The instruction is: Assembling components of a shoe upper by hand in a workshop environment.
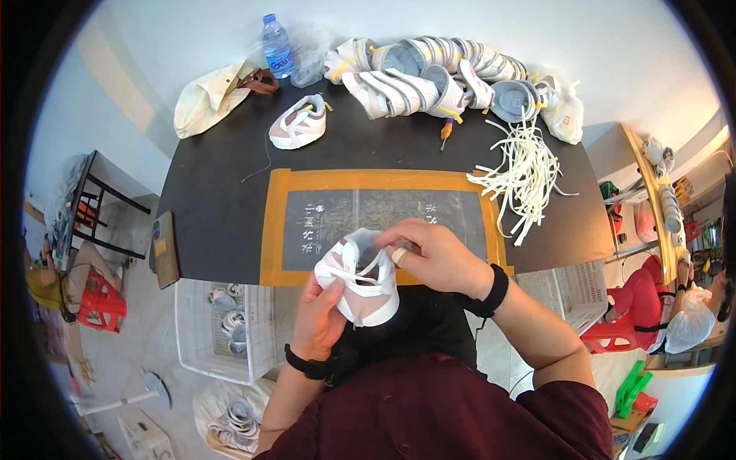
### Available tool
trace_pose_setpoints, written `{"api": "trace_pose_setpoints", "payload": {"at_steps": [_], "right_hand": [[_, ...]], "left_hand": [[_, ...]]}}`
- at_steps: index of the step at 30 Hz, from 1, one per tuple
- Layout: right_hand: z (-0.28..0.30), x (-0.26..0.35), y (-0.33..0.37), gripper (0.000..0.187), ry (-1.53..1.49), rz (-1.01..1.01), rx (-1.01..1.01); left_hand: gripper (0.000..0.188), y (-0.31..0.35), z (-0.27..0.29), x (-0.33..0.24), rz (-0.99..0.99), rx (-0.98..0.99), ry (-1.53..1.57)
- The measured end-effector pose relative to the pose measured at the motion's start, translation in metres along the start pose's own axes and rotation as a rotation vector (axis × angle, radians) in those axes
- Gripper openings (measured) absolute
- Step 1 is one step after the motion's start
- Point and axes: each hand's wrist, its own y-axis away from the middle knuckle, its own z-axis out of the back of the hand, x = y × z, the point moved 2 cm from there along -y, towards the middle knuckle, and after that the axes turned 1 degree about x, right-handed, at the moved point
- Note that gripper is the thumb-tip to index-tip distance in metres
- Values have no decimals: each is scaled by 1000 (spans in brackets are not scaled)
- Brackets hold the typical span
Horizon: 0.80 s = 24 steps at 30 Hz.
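Observation:
A small white and pale-pink shoe upper (372, 305) is held over the near edge of the table, its opening toward the far side. My left hand (316, 318) grips its left side, thumb on the front by the crossed strands. White shoelace (359, 276) runs across the opening. At the upper right of the opening, my right hand (433, 257) has its fingers closed on the lace; the fingertips are partly hidden. One right finger wears a beige bandage. Behind the upper, a dark mat edged with orange tape (280, 230) lies on the table.
A heap of white laces (525, 172) lies at the right, near rows of shoe uppers (383, 96) and a pointed tool (445, 132). A single upper (299, 123), cloth bag (211, 100), bottle (277, 47) and phone (165, 249) are leftward. Crates (222, 372) stand below; people sit both sides.

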Motion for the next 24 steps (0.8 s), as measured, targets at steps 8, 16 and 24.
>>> {"api": "trace_pose_setpoints", "payload": {"at_steps": [8,16,24], "right_hand": [[-1,-14,13,16,-150,-114,-190],[-3,-5,20,13,-45,17,-232],[-3,-9,11,16,-114,6,-190]], "left_hand": [[55,4,11,2,-49,118,-42],[53,6,9,2,-15,95,-40],[61,1,16,2,81,108,122]]}}
